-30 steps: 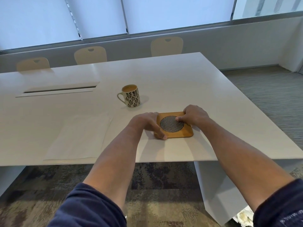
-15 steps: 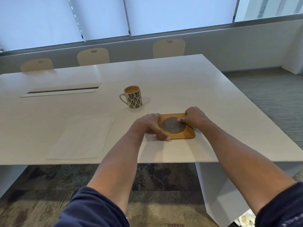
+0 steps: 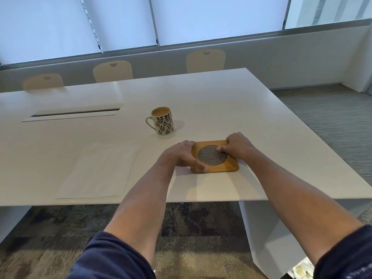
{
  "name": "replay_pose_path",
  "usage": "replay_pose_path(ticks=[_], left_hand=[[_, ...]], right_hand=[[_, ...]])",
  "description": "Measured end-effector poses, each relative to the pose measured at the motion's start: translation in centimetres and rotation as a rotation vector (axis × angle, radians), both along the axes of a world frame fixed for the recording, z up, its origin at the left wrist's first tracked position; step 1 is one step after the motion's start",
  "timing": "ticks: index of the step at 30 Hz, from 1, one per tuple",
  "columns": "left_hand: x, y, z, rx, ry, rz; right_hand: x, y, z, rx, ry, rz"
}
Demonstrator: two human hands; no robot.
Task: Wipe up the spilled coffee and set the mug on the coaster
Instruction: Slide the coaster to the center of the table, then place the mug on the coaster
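A square wooden coaster [image 3: 223,167] with a round woven inset lies flat on the white table [image 3: 221,101], near its front edge. My left hand [image 3: 181,156] grips the coaster's left edge, thumb at the near corner. My right hand [image 3: 238,147] holds its far right corner, thumb on the inset. A white mug [image 3: 163,121] with a black leaf pattern stands upright behind the coaster, a little to the left, filled with light brown coffee, handle pointing left. A flat white cloth or paper towel [image 3: 100,170] lies to the left of my hands. No spilled coffee shows on the tabletop.
A long cable slot [image 3: 74,113] with a raised flap sits at the table's back left. Three cream chairs [image 3: 112,70] stand along the far side under the windows. The table's right edge [image 3: 322,135] drops to grey carpet.
Both hands stay on the coaster, which has barely shifted on the table. The view has drifted slightly. The mug and the cloth have not moved.
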State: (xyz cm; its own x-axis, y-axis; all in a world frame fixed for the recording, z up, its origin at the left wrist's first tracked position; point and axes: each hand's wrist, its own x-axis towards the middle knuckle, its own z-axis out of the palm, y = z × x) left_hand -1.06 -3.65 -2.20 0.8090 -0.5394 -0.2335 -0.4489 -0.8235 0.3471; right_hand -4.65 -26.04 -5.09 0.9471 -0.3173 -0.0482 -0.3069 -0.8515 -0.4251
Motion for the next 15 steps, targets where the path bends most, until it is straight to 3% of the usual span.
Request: replay_pose_path(ticks=[10,15], left_hand=[[-0.04,0.13,-0.03,-0.003,-0.008,-0.006],[0.47,1.0,0.0,-0.156,-0.072,0.084]], right_hand=[[-0.13,-0.26,0.15,0.039,-0.025,0.011],[-0.39,-0.63,0.67,0.02,-0.104,0.003]])
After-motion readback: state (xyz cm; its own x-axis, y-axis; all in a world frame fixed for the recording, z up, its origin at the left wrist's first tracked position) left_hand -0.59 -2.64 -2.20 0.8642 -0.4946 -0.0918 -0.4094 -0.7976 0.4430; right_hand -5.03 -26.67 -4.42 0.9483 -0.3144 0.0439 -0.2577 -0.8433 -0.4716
